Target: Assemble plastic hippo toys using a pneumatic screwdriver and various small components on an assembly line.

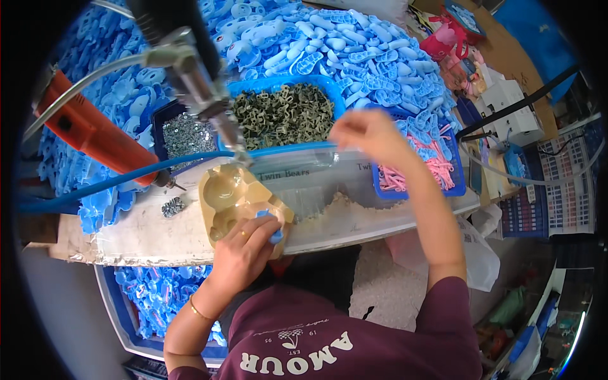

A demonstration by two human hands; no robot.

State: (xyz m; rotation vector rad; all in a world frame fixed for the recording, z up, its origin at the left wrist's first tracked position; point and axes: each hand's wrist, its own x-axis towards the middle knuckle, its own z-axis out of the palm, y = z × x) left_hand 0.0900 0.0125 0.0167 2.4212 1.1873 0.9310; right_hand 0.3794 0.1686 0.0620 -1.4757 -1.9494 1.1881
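Note:
My left hand (pixel 244 247) rests on a tan moulded fixture (pixel 223 189) at the table's front edge. Its fingers and thumb close around a small blue plastic part (pixel 276 236) at the fixture's right side; much of that part is covered. Over the right end of a blue tray (pixel 340 104) hangs my right hand (pixel 373 134), fingers bunched and slightly blurred. Anything between those fingertips is too small to make out. Small dark metal clips (pixel 285 114) fill the tray.
An orange power screwdriver (pixel 95 126) hangs at left, near a metal-jointed tool (pixel 196 82). Small silver hardware (pixel 187 136) fills a dark tray. Pink strips (pixel 424 168) lie in another blue tray (pixel 382 187). Blue plastic shells (pixel 316 47) are heaped behind; more lie in a bin (pixel 120 316) below.

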